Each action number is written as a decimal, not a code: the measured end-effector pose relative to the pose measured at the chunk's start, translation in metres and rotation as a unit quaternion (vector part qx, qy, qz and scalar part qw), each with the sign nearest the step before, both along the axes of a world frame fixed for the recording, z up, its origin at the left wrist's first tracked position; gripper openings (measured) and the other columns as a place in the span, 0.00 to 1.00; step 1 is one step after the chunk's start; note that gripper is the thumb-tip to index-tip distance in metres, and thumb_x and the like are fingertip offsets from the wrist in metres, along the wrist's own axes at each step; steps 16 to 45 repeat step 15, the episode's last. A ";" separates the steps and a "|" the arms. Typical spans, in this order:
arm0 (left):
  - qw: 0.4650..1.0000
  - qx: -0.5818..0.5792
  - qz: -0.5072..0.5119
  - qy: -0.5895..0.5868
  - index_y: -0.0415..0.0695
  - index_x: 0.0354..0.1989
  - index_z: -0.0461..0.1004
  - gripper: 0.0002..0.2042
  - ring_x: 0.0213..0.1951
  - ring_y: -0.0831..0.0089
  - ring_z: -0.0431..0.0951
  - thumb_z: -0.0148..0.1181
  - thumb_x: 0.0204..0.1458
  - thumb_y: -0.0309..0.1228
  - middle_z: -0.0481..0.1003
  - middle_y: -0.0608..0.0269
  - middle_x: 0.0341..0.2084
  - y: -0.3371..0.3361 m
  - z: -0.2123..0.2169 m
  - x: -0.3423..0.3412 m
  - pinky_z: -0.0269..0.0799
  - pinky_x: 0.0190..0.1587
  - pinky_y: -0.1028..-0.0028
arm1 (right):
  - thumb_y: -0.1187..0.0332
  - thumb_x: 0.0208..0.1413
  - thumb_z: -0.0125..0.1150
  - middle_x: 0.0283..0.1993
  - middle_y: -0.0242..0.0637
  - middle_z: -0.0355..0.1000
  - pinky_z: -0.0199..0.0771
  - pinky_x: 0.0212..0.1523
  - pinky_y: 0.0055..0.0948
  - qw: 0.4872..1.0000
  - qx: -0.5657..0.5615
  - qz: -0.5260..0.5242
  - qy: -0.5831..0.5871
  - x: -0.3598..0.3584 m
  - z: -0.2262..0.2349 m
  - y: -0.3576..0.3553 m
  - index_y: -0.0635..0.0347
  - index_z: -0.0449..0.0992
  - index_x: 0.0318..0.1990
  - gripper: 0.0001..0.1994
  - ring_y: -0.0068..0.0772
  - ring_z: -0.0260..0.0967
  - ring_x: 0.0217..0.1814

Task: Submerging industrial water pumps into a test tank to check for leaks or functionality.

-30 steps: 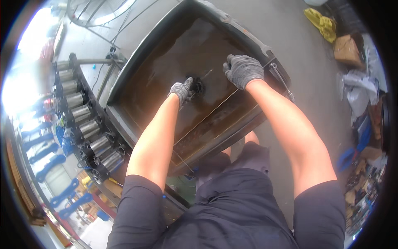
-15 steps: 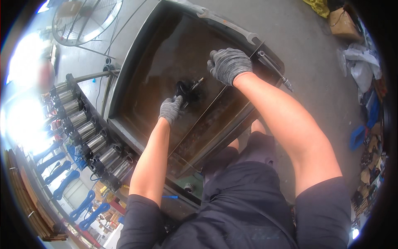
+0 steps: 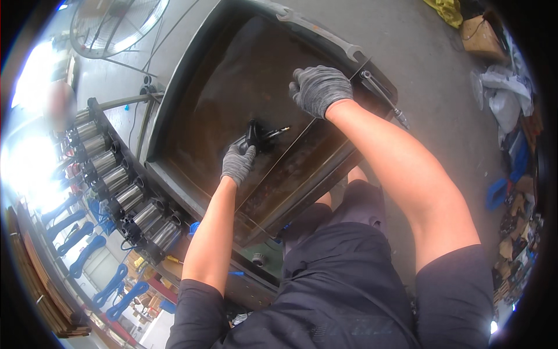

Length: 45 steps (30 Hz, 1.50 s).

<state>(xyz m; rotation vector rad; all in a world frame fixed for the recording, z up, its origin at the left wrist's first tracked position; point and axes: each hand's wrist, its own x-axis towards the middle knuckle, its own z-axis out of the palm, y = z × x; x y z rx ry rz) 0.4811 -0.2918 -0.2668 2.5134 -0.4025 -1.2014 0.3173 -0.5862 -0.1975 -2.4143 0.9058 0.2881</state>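
My left hand (image 3: pixel 238 164), in a grey knit glove, is closed around a black part with a thin brass-tipped stem (image 3: pixel 254 137). The part sits low in a dark metal tank (image 3: pixel 152 131) of brownish liquid, its stem pointing right. How much of it is under the liquid I cannot tell. My right hand (image 3: pixel 321 92), gloved alike, hovers over the right side of the tank with its fingers curled in. A thin straight line, perhaps a cord or a divider edge, passes beneath it. Whatever that hand holds, if anything, is hidden.
A large open-end wrench (image 3: pixel 318 30) lies along the tank's far rim, and a ratchet handle (image 3: pixel 383 96) rests on the right corner. Left of the tank stands a row of silver cylinders (image 3: pixel 129 198) with black ends. Beyond is a fan (image 3: pixel 113 26); blue cord bundles (image 3: pixel 87 256) hang lower left.
The black part has turned in my left hand, so its stem points more to the right; that hand has shifted slightly. My right hand stays nearly in place.
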 end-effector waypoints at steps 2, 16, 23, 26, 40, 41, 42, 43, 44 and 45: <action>1.000 0.006 0.001 0.027 0.36 0.44 0.73 0.19 0.19 0.73 0.76 0.67 0.62 0.42 0.78 0.59 0.23 0.000 0.001 0.001 0.72 0.22 0.71 | 0.55 0.66 0.51 0.49 0.43 0.82 0.77 0.57 0.47 1.000 0.006 0.004 0.013 0.001 0.001 0.000 0.55 0.81 0.48 0.17 0.47 0.79 0.54; 0.999 0.025 -0.027 0.003 0.38 0.46 0.72 0.18 0.19 0.73 0.76 0.67 0.62 0.41 0.77 0.60 0.23 0.006 -0.006 0.000 0.72 0.22 0.71 | 0.55 0.66 0.51 0.50 0.43 0.82 0.77 0.58 0.47 1.000 -0.008 0.000 0.022 0.002 -0.001 0.001 0.54 0.81 0.50 0.17 0.48 0.79 0.55; 0.999 0.025 -0.027 0.003 0.38 0.46 0.72 0.18 0.19 0.73 0.76 0.67 0.62 0.41 0.77 0.60 0.23 0.006 -0.006 0.000 0.72 0.22 0.71 | 0.55 0.66 0.51 0.50 0.43 0.82 0.77 0.58 0.47 1.000 -0.008 0.000 0.022 0.002 -0.001 0.001 0.54 0.81 0.50 0.17 0.48 0.79 0.55; 0.999 0.025 -0.027 0.003 0.38 0.46 0.72 0.18 0.19 0.73 0.76 0.67 0.62 0.41 0.77 0.60 0.23 0.006 -0.006 0.000 0.72 0.22 0.71 | 0.55 0.66 0.51 0.50 0.43 0.82 0.77 0.58 0.47 1.000 -0.008 0.000 0.022 0.002 -0.001 0.001 0.54 0.81 0.50 0.17 0.48 0.79 0.55; 0.999 0.025 -0.027 0.003 0.38 0.46 0.72 0.18 0.19 0.73 0.76 0.67 0.62 0.41 0.77 0.60 0.23 0.006 -0.006 0.000 0.72 0.22 0.71 | 0.55 0.66 0.51 0.50 0.43 0.82 0.77 0.58 0.47 1.000 -0.008 0.000 0.022 0.002 -0.001 0.001 0.54 0.81 0.50 0.17 0.48 0.79 0.55; 0.999 0.025 -0.027 0.003 0.38 0.46 0.72 0.18 0.19 0.73 0.76 0.67 0.62 0.41 0.77 0.60 0.23 0.006 -0.006 0.000 0.72 0.22 0.71 | 0.55 0.66 0.51 0.50 0.43 0.82 0.77 0.58 0.47 1.000 -0.008 0.000 0.022 0.002 -0.001 0.001 0.54 0.81 0.50 0.17 0.48 0.79 0.55; 0.999 0.025 -0.027 0.003 0.38 0.46 0.72 0.18 0.19 0.73 0.76 0.67 0.62 0.41 0.77 0.60 0.23 0.006 -0.006 0.000 0.72 0.22 0.71 | 0.55 0.66 0.51 0.50 0.43 0.82 0.77 0.58 0.47 1.000 -0.008 0.000 0.022 0.002 -0.001 0.001 0.54 0.81 0.50 0.17 0.48 0.79 0.55; 0.999 0.025 -0.027 0.003 0.38 0.46 0.72 0.18 0.19 0.73 0.76 0.67 0.62 0.41 0.77 0.60 0.23 0.006 -0.006 0.000 0.72 0.22 0.71 | 0.55 0.66 0.51 0.50 0.43 0.82 0.77 0.58 0.47 1.000 -0.008 0.000 0.022 0.002 -0.001 0.001 0.54 0.81 0.50 0.17 0.48 0.79 0.55; 0.999 0.025 -0.027 0.003 0.38 0.46 0.72 0.18 0.19 0.73 0.76 0.67 0.62 0.41 0.77 0.60 0.23 0.006 -0.006 0.000 0.72 0.22 0.71 | 0.55 0.66 0.51 0.50 0.43 0.82 0.77 0.58 0.47 1.000 -0.008 0.000 0.022 0.002 -0.001 0.001 0.54 0.81 0.50 0.17 0.48 0.79 0.55; 0.999 0.025 -0.027 0.003 0.38 0.46 0.72 0.18 0.19 0.73 0.76 0.67 0.62 0.41 0.77 0.60 0.23 0.006 -0.006 0.000 0.72 0.22 0.71 | 0.55 0.66 0.51 0.50 0.43 0.82 0.77 0.58 0.47 1.000 -0.008 0.000 0.022 0.002 -0.001 0.001 0.54 0.81 0.50 0.17 0.48 0.79 0.55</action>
